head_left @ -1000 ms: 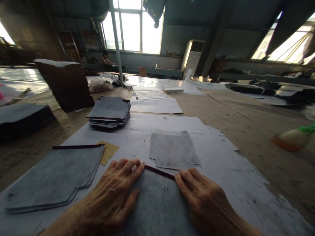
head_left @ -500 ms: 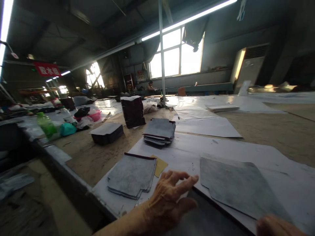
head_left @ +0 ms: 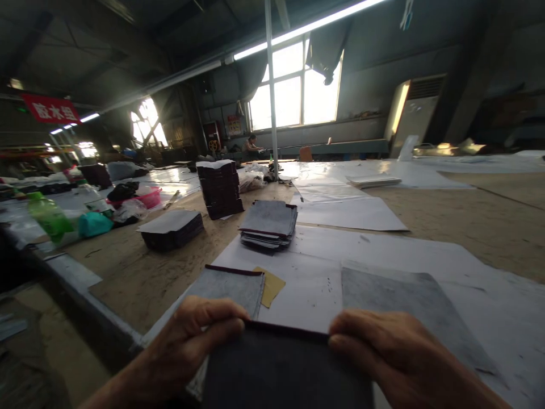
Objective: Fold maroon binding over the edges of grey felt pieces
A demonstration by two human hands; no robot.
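Note:
Both hands hold up a dark grey sheet [head_left: 289, 366] with a dark brown strip along its top edge. My left hand [head_left: 191, 335] pinches the upper left corner between thumb and fingers. At the upper right corner, my right hand [head_left: 383, 343] has the same kind of pinch. The lower part of the sheet runs out of the picture. Behind my left hand lies a short pile of grey pieces [head_left: 234, 289], partly hidden, with a yellow scrap [head_left: 270, 287] at its side. Right of it, a larger grey sheet [head_left: 395, 298] rests flat on white paper [head_left: 315, 264].
Farther back stand a stack of grey pieces [head_left: 269, 218], a low dark stack [head_left: 170, 228] and a tall dark stack [head_left: 219, 190]. A green bottle [head_left: 49, 216], a teal bag [head_left: 95, 225] and a pink basin [head_left: 149, 197] sit at left. A metal pole [head_left: 272, 91] rises behind. A person [head_left: 251, 146] sits far off.
My right hand has come in from the lower right and now grips the sheet's corner. My left hand has moved left and lower, pinching the other corner. The sheet is now raised and squared toward me.

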